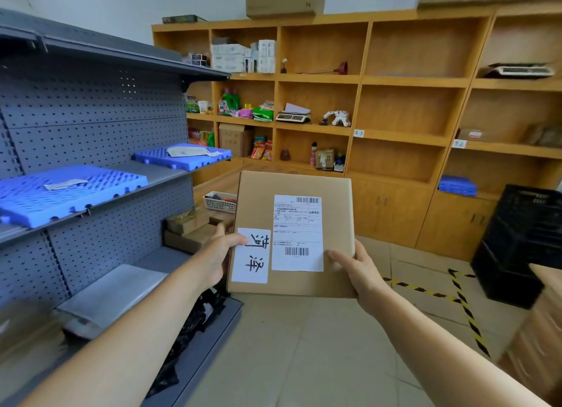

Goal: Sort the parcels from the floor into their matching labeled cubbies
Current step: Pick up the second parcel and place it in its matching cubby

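I hold a flat brown cardboard parcel (258, 203) in front of me with both hands, its face turned up toward me. It carries a white shipping label with barcodes and a smaller white sticker with two handwritten characters. My left hand (217, 254) grips the parcel's left edge with the thumb on the sticker. My right hand (357, 266) grips the lower right corner. Beyond the parcel stands a wooden cubby shelf (362, 79); small white labels (359, 133) are stuck on the front edges of two of its cubbies.
A grey pegboard rack (91, 127) with blue plastic mats (60, 190) stands at the left. Cardboard boxes (188, 224) and a white basket (219, 201) sit on the floor ahead. A black crate (517, 245) and yellow-black floor tape (462, 300) are at the right.
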### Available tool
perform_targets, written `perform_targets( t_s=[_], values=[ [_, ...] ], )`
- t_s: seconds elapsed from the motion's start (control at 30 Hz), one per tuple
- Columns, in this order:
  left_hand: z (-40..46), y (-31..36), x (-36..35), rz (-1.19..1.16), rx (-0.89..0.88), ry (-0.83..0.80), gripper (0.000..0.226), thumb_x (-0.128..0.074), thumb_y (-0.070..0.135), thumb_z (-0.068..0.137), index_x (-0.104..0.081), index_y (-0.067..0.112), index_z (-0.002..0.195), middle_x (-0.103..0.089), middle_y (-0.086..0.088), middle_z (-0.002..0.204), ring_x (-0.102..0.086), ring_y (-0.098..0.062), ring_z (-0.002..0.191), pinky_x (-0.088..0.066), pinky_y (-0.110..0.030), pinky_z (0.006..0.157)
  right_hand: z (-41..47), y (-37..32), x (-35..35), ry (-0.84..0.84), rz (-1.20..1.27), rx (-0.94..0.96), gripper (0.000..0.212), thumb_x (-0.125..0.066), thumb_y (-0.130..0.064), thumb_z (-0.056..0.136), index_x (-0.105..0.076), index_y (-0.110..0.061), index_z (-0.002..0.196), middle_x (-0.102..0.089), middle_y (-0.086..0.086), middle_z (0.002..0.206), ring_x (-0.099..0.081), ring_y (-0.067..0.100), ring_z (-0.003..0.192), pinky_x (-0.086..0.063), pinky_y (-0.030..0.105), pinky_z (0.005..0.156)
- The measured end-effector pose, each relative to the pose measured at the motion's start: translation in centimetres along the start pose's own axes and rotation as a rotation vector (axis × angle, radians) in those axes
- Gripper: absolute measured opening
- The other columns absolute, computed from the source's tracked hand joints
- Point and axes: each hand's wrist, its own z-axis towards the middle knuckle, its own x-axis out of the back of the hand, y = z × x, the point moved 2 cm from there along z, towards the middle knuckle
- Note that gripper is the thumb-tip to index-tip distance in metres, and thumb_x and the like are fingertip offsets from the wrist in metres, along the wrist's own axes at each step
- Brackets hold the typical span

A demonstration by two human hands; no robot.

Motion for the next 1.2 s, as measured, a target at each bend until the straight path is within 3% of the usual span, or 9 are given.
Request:
perform_targets(
  t_s=[0.17, 0.27, 0.33, 0.4, 0.53, 0.63, 0.83, 1.07, 1.2],
  values=[
    [3.3, -0.7, -4.6, 0.013, -0.035, -0.082, 0.032, -0.050, 0.001, 0.087, -0.044, 0.029, 0.101, -0.060, -0.015, 0.111, -0.063, -0.029, 0.089, -0.053, -0.042, 0.072, 3.7, 0.1, 4.1, 0.049, 0.023, 0.013, 0.040, -0.061, -0.021, 0.087, -0.043, -0.031, 0.121, -0.061, -0.004, 0.107, -0.059, 0.019, 0.096, -0.052, 0.041, 0.084],
    [5.8, -1.1, -7.0, 0.084, -0.060, -0.135, 0.055, -0.051, -0.002, 0.085, -0.037, 0.027, 0.131, -0.063, -0.006, 0.112, -0.064, -0.023, 0.093, -0.051, -0.036, 0.071, 5.9, 0.5, 6.3, 0.093, 0.042, 0.002, 0.041, -0.063, -0.021, 0.086, -0.045, -0.029, 0.123, -0.063, -0.004, 0.109, -0.060, 0.020, 0.099, -0.051, 0.044, 0.090],
    [7.3, -1.3, -8.4, 0.125, -0.075, -0.175, 0.066, -0.051, -0.003, 0.085, -0.029, 0.028, 0.139, -0.062, 0.006, 0.106, -0.063, -0.016, 0.091, -0.049, -0.031, 0.070, 7.4, 0.7, 7.4, 0.123, 0.037, 0.005, 0.040, -0.063, -0.021, 0.086, -0.046, -0.029, 0.121, -0.063, -0.005, 0.109, -0.060, 0.020, 0.101, -0.050, 0.046, 0.094],
    [9.0, -1.5, -9.5, 0.142, -0.078, -0.210, 0.072, -0.053, -0.004, 0.084, -0.023, 0.030, 0.141, -0.058, 0.013, 0.101, -0.061, -0.011, 0.089, -0.048, -0.027, 0.068, 8.9, 0.7, 8.2, 0.153, 0.032, 0.005, 0.039, -0.063, -0.021, 0.085, -0.046, -0.030, 0.119, -0.063, -0.005, 0.109, -0.059, 0.021, 0.102, -0.049, 0.048, 0.095],
    [13.4, -2.1, -11.1, 0.180, -0.108, -0.281, 0.084, -0.060, -0.005, 0.076, -0.022, 0.031, 0.142, -0.062, 0.008, 0.114, -0.061, -0.013, 0.103, -0.050, -0.028, 0.077, 12.3, 0.7, 9.1, 0.215, 0.036, 0.001, 0.047, -0.068, -0.027, 0.076, -0.048, -0.029, 0.119, -0.064, -0.004, 0.109, -0.061, 0.021, 0.102, -0.050, 0.046, 0.093],
    [17.5, -2.0, -11.7, 0.185, -0.129, -0.333, 0.088, -0.063, -0.001, 0.071, -0.022, 0.034, 0.141, -0.061, 0.010, 0.117, -0.058, -0.011, 0.107, -0.048, -0.027, 0.082, 15.7, 0.2, 9.3, 0.263, 0.042, 0.011, 0.040, -0.065, -0.022, 0.082, -0.048, -0.029, 0.118, -0.064, -0.004, 0.106, -0.061, 0.022, 0.101, -0.049, 0.047, 0.095],
    [26.4, -0.8, -12.0, 0.214, -0.134, -0.487, 0.099, -0.067, 0.007, 0.068, -0.014, 0.044, 0.144, -0.054, 0.013, 0.132, -0.051, -0.011, 0.121, -0.043, -0.032, 0.099, 22.6, -1.6, 8.4, 0.328, 0.061, 0.034, 0.037, -0.062, -0.018, 0.086, -0.046, -0.028, 0.118, -0.063, -0.006, 0.101, -0.060, 0.015, 0.089, -0.049, 0.033, 0.068],
    [36.2, -0.5, -13.7, 0.221, -0.128, -0.569, 0.109, -0.069, 0.003, 0.065, -0.007, 0.044, 0.145, -0.056, 0.008, 0.131, -0.058, -0.012, 0.114, -0.049, -0.027, 0.084, 30.0, -2.2, 8.2, 0.429, 0.047, 0.038, 0.040, -0.061, -0.020, 0.086, -0.044, -0.030, 0.121, -0.062, -0.006, 0.103, -0.059, 0.015, 0.092, -0.048, 0.032, 0.066],
    [40.5, -1.3, -15.6, 0.239, -0.128, -0.566, 0.116, -0.075, 0.008, 0.056, -0.008, 0.045, 0.144, -0.047, 0.004, 0.138, -0.055, -0.015, 0.116, -0.051, -0.025, 0.080, 33.1, -2.2, 9.2, 0.475, 0.027, 0.043, 0.036, -0.060, -0.018, 0.087, -0.045, -0.029, 0.118, -0.061, -0.008, 0.100, -0.059, 0.012, 0.088, -0.047, 0.030, 0.063]
  ],
)
